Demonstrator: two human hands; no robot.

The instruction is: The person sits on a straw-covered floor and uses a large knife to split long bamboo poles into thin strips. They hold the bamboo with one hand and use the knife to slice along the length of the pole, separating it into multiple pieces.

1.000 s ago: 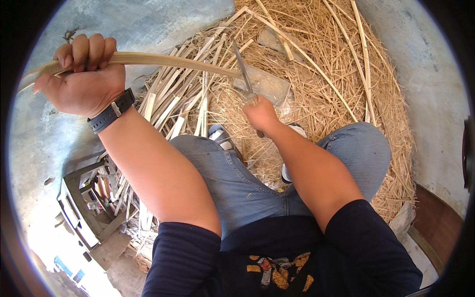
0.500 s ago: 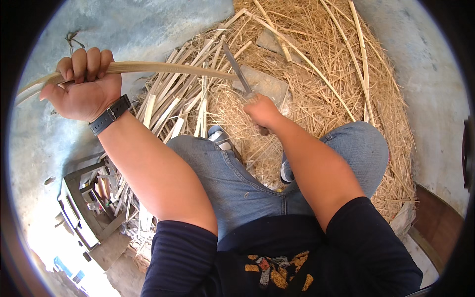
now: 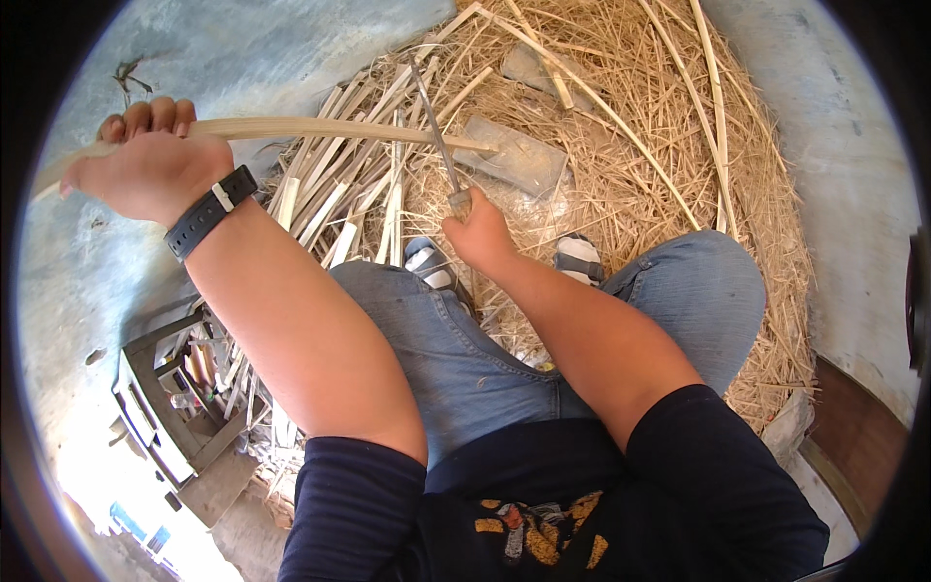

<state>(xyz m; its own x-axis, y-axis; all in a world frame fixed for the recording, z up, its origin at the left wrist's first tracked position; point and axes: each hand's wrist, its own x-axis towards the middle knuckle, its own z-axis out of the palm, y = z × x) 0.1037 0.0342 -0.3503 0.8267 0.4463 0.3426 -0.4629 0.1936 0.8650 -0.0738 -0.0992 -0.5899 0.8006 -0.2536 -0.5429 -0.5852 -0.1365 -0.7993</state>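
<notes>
My left hand [image 3: 155, 160], with a dark strap watch at the wrist, is closed around a long pale bamboo strip [image 3: 320, 127]. The strip bows across to the right, its far end above a flat grey stone block [image 3: 524, 160]. In my right hand [image 3: 480, 233] is the handle of a long, narrow-bladed knife [image 3: 433, 121]. Its blade points up and left, crossing the strip near that far end. Whether the edge touches the strip I cannot tell.
Split bamboo strips [image 3: 320, 209] lie piled on the left, near the bluish wall [image 3: 242, 58]. Straw-like shavings [image 3: 640, 184] cover the floor, with long strips [image 3: 713, 116] across them. A dark wooden frame [image 3: 155, 388] stands at lower left. My sandalled feet [image 3: 579, 257] are close by.
My right hand and the knife have moved left along the strip, toward my left hand. My left hand has shifted slightly left. More of my right foot shows.
</notes>
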